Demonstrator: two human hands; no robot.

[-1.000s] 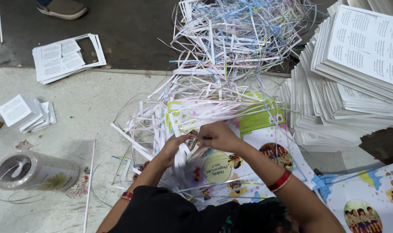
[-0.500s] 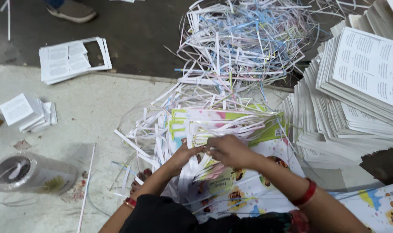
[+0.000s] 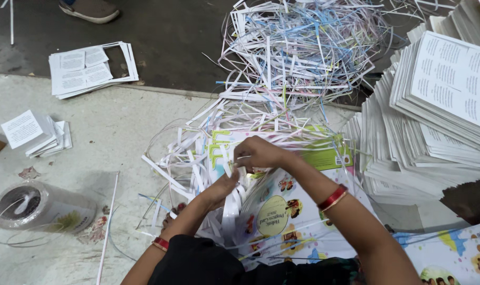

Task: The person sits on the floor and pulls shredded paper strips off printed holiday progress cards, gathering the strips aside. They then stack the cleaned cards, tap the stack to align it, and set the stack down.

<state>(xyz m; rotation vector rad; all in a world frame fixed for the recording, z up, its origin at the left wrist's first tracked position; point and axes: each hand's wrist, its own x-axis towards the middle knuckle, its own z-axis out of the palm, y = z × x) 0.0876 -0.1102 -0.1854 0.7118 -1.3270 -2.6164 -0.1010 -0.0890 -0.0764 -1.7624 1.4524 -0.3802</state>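
Observation:
My right hand [image 3: 258,153] is closed in a pinch above a stack of colourful printed cover sheets [image 3: 282,211] on the floor. My left hand [image 3: 221,186] meets it from below, fingers closed on something thin at the same spot; what they pinch is too small to make out. White paper strips [image 3: 198,158] lie over and around the sheets. Both wrists wear red bangles.
A big tangle of paper trimmings [image 3: 303,47] lies beyond the sheets. Tall stacks of printed white pages [image 3: 435,116] stand at the right. Small booklets [image 3: 31,132] and a paper bundle [image 3: 89,68] lie at the left, a clear cylindrical container [image 3: 39,208] nearer. Someone's shoe [image 3: 89,9] shows at top.
My hands have stayed together over the cover sheets, the right one shifting slightly up over the stack. The view has drifted a little.

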